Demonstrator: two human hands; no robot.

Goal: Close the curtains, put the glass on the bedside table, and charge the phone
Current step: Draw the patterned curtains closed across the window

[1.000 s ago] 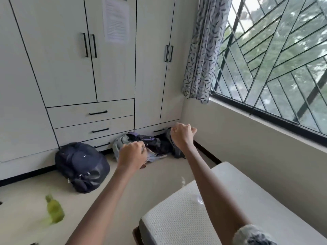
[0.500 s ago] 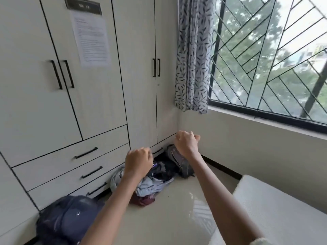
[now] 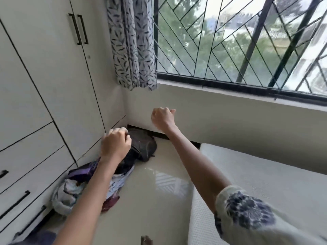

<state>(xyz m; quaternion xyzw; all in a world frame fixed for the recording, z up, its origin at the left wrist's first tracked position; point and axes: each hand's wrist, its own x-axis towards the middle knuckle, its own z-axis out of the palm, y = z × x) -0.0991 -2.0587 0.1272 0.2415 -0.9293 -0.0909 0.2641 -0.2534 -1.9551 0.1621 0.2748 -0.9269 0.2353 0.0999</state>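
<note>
Both arms were stretched forward, the hands apart from each other and neither holding anything. The left hand [image 3: 115, 144] was balled into a fist, knuckles up, in front of a dark bag [image 3: 144, 147] that lay in the floor corner. The right hand [image 3: 162, 118] was higher, fingers likewise curled in, close to the wall under the window; contact with the wall could not be made out. A patterned sleeve [image 3: 247, 214] covered the right upper arm.

The curtain [image 3: 131, 43], grey with a dark leaf print, hung gathered in folds at the left end of the window [image 3: 230, 41], well above both hands. The rest of the pane was uncovered, with a grille of slanted bars and trees beyond.

A heap of clothes [image 3: 70, 190] lay against the wardrobe [image 3: 53, 76] drawers, beneath the left forearm. A white mattress [image 3: 274, 174] lay to the right, along the window wall.
</note>
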